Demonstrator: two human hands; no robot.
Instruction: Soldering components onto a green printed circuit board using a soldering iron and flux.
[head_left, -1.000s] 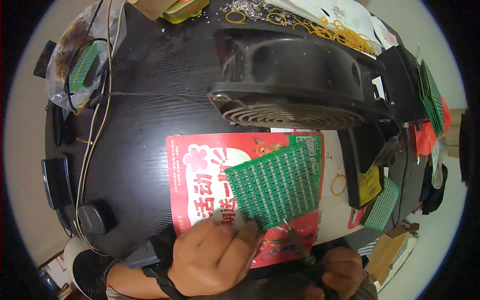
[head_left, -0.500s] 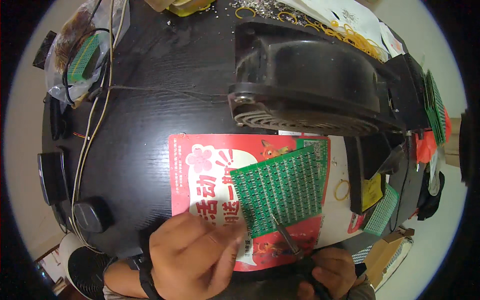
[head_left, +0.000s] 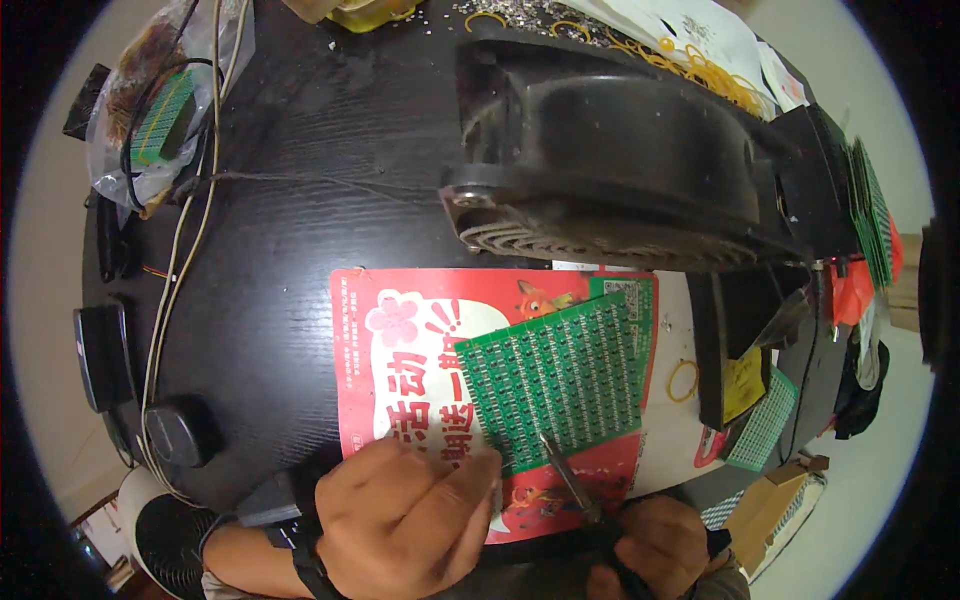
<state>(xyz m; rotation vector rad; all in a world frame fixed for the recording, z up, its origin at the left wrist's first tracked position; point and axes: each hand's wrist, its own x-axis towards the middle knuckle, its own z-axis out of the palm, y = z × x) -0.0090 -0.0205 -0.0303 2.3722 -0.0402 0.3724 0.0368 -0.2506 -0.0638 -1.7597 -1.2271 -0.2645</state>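
A green circuit board (head_left: pixel 560 380), covered in rows of tiny parts, lies tilted on a red and white printed sheet (head_left: pixel 355 400). My right hand (head_left: pixel 660 545) grips the dark handle of a soldering iron (head_left: pixel 570 475) at the lower right. The iron's metal tip meets the board near its lower edge; whether it touches a joint is too small to tell. Beside the board's lower left corner, my left hand (head_left: pixel 410 520) is closed, thumb and fingers pressed together. What sits in that pinch, if anything, is hidden.
A large black fan (head_left: pixel 610 150) stands beyond the board. Rubber bands (head_left: pixel 700 75) and metal bits lie behind it. More boards stand upright at right (head_left: pixel 870 215); another leans below (head_left: pixel 765 420). Cables (head_left: pixel 170 300) and a plastic bag with boards (head_left: pixel 120 165) are at left.
My left hand has shifted slightly right and up beside the board's corner. The iron's tip stays at nearly the same spot on the board.
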